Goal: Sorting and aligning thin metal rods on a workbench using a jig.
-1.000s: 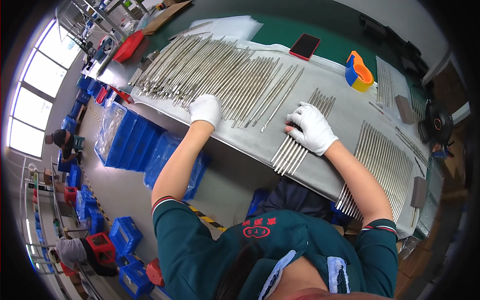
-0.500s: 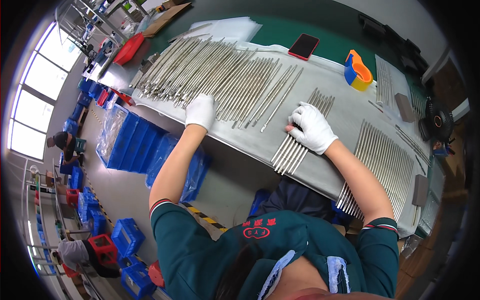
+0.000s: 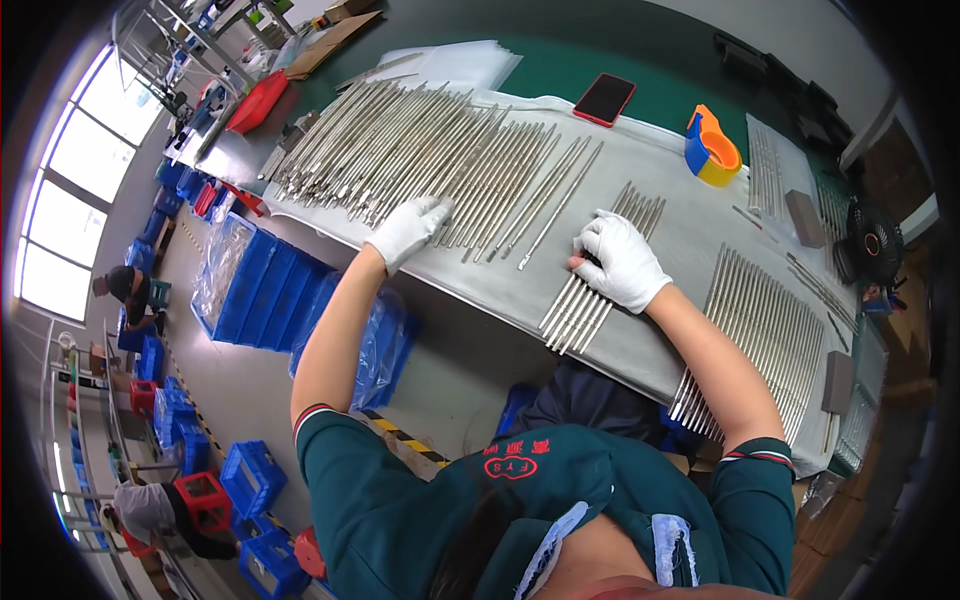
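My left hand (image 3: pixel 408 232), in a white glove, lies at the near ends of a wide pile of slim silvery metal rods (image 3: pixel 370 145). Its fingers stretch out to the right and touch the rod ends. My right hand (image 3: pixel 622 262), gloved too with a bare thumb tip showing, rests across a small bundle of rods (image 3: pixel 575 315). Those fingers are curled in, and whatever they pinch is hidden. Between the hands a single rod (image 3: pixel 560 206) lies apart. To the right, a neat row of rods (image 3: pixel 755 340) lies side by side.
A phone (image 3: pixel 605 99) and a tape dispenser (image 3: pixel 712 150) stand at the far edge of the grey work surface (image 3: pixel 480 285). Grey blocks (image 3: pixel 838 383) and a black fan (image 3: pixel 874 238) are at the right. Blue crates (image 3: pixel 265 285) stand beside the table at the left; two other people are farther off.
My left hand has shifted slightly to the right along the rod ends, its fingers now pointing rightward. My right hand stays over the small bundle.
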The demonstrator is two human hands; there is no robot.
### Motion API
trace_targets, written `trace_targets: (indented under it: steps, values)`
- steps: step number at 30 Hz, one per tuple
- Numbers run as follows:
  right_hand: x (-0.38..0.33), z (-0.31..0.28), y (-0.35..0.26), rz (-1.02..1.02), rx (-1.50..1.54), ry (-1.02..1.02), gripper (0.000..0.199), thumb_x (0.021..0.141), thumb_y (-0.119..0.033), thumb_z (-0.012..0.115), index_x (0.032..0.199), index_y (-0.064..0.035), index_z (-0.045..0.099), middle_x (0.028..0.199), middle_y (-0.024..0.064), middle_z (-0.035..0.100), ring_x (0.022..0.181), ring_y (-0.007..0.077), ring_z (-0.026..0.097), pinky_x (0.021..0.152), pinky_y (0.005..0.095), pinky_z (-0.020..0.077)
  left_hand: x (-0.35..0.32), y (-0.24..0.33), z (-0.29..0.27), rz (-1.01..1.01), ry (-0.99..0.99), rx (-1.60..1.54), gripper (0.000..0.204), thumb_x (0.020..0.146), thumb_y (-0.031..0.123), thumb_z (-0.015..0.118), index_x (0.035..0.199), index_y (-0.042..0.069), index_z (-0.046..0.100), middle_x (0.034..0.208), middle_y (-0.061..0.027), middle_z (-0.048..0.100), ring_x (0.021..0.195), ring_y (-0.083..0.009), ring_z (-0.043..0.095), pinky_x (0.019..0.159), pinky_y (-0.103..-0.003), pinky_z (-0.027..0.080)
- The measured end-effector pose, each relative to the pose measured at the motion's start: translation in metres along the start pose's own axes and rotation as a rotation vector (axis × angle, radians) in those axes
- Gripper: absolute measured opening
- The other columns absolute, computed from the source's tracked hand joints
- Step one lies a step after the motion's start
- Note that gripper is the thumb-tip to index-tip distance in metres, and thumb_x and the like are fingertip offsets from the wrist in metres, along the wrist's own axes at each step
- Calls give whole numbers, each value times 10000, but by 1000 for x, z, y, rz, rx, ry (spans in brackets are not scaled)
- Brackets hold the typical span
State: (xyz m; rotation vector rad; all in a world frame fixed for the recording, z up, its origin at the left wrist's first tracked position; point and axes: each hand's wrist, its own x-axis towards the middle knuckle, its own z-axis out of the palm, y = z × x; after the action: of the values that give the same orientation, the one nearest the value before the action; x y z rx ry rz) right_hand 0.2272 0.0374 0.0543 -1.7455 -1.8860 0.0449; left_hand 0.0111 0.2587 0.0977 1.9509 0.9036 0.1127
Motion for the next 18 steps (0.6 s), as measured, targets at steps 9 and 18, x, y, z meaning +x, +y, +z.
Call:
trace_targets:
  steps: [9, 18]
  values:
    - [-2, 2, -6, -5, -35, 124, 396, 767, -241, 643, 1129, -88, 601, 867, 120, 546, 875, 312, 509, 848, 388, 407, -34, 25, 108, 304, -156, 608, 378, 921, 368, 435, 935, 30, 603, 854, -233, 630, 825, -397, 605, 753, -473, 467]
    - [2, -2, -1, -87, -48, 100, 234, 753, -256, 653, 849, -42, 655, 898, 127, 591, 936, 307, 533, 890, 397, 402, 41, 21, 39, 434, 470, 889, 252, 847, 292, 539, 805, 61, 631, 805, -162, 627, 792, -334, 603, 710, -434, 482]
